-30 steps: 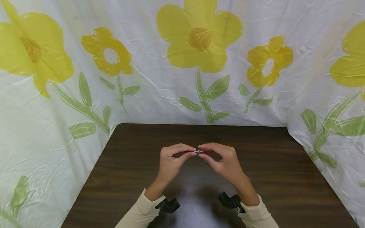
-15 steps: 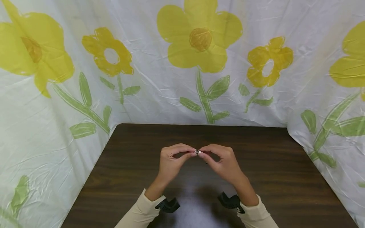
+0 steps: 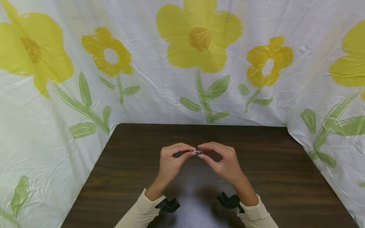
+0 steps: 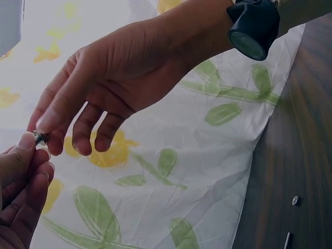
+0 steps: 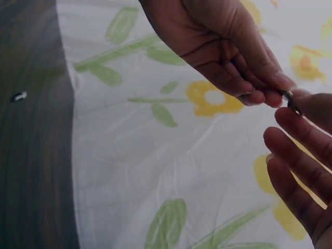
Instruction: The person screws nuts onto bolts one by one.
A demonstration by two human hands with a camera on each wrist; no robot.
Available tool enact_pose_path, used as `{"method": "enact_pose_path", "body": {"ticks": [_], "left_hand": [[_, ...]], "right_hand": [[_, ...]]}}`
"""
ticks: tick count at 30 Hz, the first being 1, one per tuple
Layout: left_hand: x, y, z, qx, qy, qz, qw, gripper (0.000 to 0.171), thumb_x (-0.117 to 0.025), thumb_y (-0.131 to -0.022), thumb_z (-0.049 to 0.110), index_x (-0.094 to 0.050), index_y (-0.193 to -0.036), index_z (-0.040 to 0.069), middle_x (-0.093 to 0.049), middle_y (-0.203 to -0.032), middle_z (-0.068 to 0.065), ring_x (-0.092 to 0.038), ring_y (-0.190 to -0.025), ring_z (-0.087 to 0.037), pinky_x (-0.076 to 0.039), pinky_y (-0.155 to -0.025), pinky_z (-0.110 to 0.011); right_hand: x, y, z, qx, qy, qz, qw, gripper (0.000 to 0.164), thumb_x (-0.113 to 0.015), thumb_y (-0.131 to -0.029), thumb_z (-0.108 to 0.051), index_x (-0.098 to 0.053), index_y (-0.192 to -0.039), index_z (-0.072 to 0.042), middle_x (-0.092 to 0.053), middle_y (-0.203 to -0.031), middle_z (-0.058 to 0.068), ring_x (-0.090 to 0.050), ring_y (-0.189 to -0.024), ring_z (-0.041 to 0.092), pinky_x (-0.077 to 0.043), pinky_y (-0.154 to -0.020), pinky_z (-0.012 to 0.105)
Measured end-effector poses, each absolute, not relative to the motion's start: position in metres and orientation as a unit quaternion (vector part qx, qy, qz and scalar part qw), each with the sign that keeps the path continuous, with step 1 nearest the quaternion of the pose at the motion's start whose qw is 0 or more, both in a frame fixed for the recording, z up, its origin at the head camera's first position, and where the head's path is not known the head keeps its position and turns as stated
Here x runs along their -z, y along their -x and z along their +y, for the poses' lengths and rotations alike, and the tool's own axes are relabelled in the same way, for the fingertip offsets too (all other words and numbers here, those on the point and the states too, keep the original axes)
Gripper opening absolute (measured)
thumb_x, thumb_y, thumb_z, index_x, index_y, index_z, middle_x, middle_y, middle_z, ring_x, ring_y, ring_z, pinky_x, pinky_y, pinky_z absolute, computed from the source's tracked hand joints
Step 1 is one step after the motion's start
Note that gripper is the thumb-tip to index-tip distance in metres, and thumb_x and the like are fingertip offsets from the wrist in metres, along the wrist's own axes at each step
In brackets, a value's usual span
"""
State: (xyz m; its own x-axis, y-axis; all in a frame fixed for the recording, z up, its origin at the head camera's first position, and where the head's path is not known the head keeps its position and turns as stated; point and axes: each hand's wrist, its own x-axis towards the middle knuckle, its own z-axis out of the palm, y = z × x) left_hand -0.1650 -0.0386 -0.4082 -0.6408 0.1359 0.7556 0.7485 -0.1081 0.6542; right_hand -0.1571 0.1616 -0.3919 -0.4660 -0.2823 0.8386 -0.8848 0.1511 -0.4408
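In the head view a small silvery bolt with a wider, nut-like collar is held level above the table, between both hands' fingertips. My left hand pinches its left end between thumb and index finger. From the other side, the thumb and index finger of my right hand curl round the collar end, one above and one below it. The left wrist view shows the bolt partly covered by fingertips. The right wrist view has its dark ring-like end between the right thumb and index finger.
A dark wooden table lies below. On it, in the left wrist view, are a small round metal piece and a thin metal rod; a small metal piece shows in the right wrist view. A flowered white curtain surrounds the table.
Half a second ago my right fingertips were drawn close over the collar end; now they stand wider apart around it, much as one second ago. The left hand has kept its pinch.
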Motion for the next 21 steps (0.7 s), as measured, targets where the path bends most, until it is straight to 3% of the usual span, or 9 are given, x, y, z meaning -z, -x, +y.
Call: {"method": "enact_pose_path", "body": {"ticks": [4,8,13,17,21], "left_hand": [[0.4081,0.1652,-0.0389,0.658,0.354,-0.623,0.229,0.017,-0.079,-0.079,-0.012,-0.078,-0.092,0.000,-0.076,-0.088,-0.012,-0.073,-0.080,-0.022,-0.061,-0.072,-0.032],[0.4081,0.1652,-0.0389,0.657,0.356,-0.624,0.229,0.017,-0.079,-0.080,-0.011,-0.078,-0.092,0.000,-0.076,-0.088,-0.011,-0.073,-0.080,-0.022,-0.060,-0.072,-0.031],[0.4086,0.1653,-0.0389,0.656,0.359,-0.622,0.231,0.017,-0.079,-0.079,-0.012,-0.079,-0.092,0.000,-0.075,-0.087,-0.011,-0.072,-0.078,-0.021,-0.060,-0.070,-0.030],[0.4083,0.1650,-0.0390,0.657,0.359,-0.621,0.233,0.018,-0.079,-0.079,-0.012,-0.078,-0.092,0.000,-0.075,-0.086,-0.011,-0.072,-0.078,-0.021,-0.060,-0.069,-0.030],[0.4079,0.1646,-0.0391,0.656,0.356,-0.624,0.231,0.018,-0.079,-0.080,-0.011,-0.078,-0.093,0.001,-0.075,-0.087,-0.011,-0.072,-0.078,-0.021,-0.060,-0.069,-0.033]], "right_hand": [[0.3911,0.1586,0.1611,-0.499,-0.432,-0.686,0.306,0.020,-0.076,-0.093,-0.016,-0.074,-0.106,-0.001,-0.075,-0.096,0.010,-0.073,-0.082,0.021,-0.060,-0.074,0.029],[0.3921,0.1597,0.1614,-0.498,-0.434,-0.685,0.308,0.020,-0.074,-0.094,-0.019,-0.075,-0.103,-0.002,-0.075,-0.094,0.009,-0.073,-0.080,0.020,-0.060,-0.072,0.027],[0.3934,0.1596,0.1612,-0.493,-0.432,-0.690,0.309,0.016,-0.079,-0.089,-0.008,-0.076,-0.105,-0.003,-0.076,-0.094,0.008,-0.073,-0.079,0.019,-0.059,-0.072,0.024],[0.3941,0.1583,0.1600,-0.489,-0.419,-0.706,0.296,0.026,-0.079,-0.083,0.006,-0.075,-0.106,-0.006,-0.075,-0.095,0.006,-0.071,-0.077,0.015,-0.057,-0.070,0.021],[0.3955,0.1558,0.1592,-0.487,-0.392,-0.733,0.268,0.019,-0.075,-0.088,0.005,-0.074,-0.103,-0.008,-0.075,-0.091,0.004,-0.067,-0.073,0.011,-0.055,-0.067,0.020]]}}
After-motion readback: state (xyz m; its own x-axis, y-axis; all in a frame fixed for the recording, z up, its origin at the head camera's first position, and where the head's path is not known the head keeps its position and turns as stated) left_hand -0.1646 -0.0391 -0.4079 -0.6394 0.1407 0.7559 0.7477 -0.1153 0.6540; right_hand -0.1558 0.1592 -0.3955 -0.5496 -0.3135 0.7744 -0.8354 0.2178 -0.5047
